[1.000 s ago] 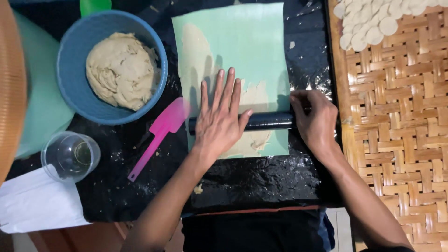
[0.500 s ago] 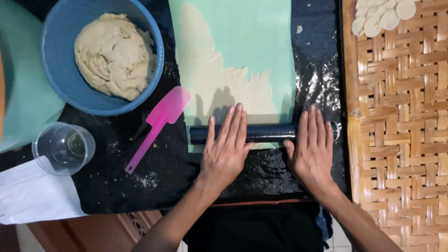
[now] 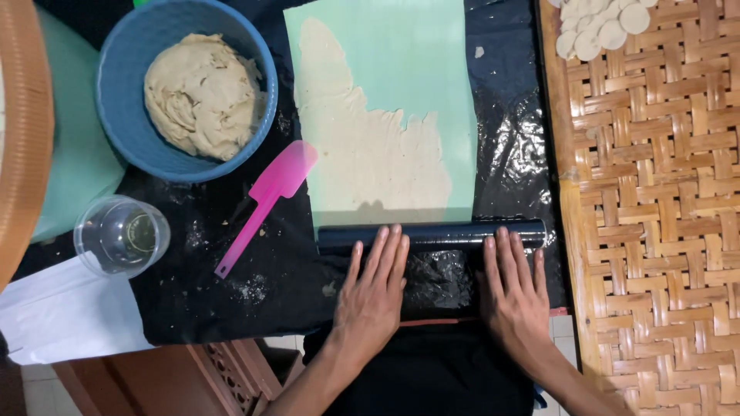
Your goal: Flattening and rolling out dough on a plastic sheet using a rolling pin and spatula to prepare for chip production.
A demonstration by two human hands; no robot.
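Your left hand point(image 3: 371, 296) and right hand point(image 3: 512, 296) lie flat, fingers spread, fingertips touching a dark rolling pin point(image 3: 432, 233) at the near edge of the green mat point(image 3: 432, 69). Rolled dough point(image 3: 362, 146) covers the mat's left part. A pink spatula point(image 3: 266, 202) lies beside it, below the blue bowl point(image 3: 123, 115) of dough.

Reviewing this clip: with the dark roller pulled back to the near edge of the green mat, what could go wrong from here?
1. The dark roller sits under only the fingertips of the left hand and right hand; it might slip free.
2. The rolled dough has ragged, thin edges and could tear.
3. The pink spatula lies close beside the green mat and might get bumped.
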